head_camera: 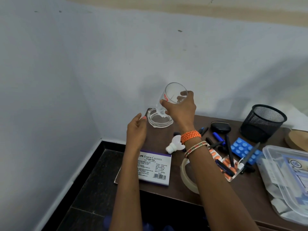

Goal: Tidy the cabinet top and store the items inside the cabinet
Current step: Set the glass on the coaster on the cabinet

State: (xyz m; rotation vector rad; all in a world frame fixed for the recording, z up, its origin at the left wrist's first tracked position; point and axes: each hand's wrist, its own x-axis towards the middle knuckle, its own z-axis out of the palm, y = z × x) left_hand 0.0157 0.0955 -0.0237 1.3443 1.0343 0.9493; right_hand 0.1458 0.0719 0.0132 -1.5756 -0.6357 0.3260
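My right hand (pixel 180 110) grips a clear drinking glass (pixel 171 95) with a red label, tilted and lifted just above a glass ashtray (pixel 157 120) at the far left corner of the dark brown cabinet top (pixel 208 187). My left hand (pixel 135 132) hovers open beside the ashtray, fingertips close to its rim, holding nothing. A white bulb (pixel 174 145) lies under my right wrist. A Faber-Castell stamp pad box (pixel 153 168) sits at the cabinet's front left edge. A roll of tape (pixel 187 177) is partly hidden by my right forearm.
Several pens (pixel 229 147), orange pill strips (pixel 224 161), a blue blister pack (pixel 245 150) and a black case (pixel 220 126) clutter the middle. A black mesh holder (pixel 263 122) stands at the back right. A clear plastic box (pixel 286 177) fills the right edge. The wall is close behind.
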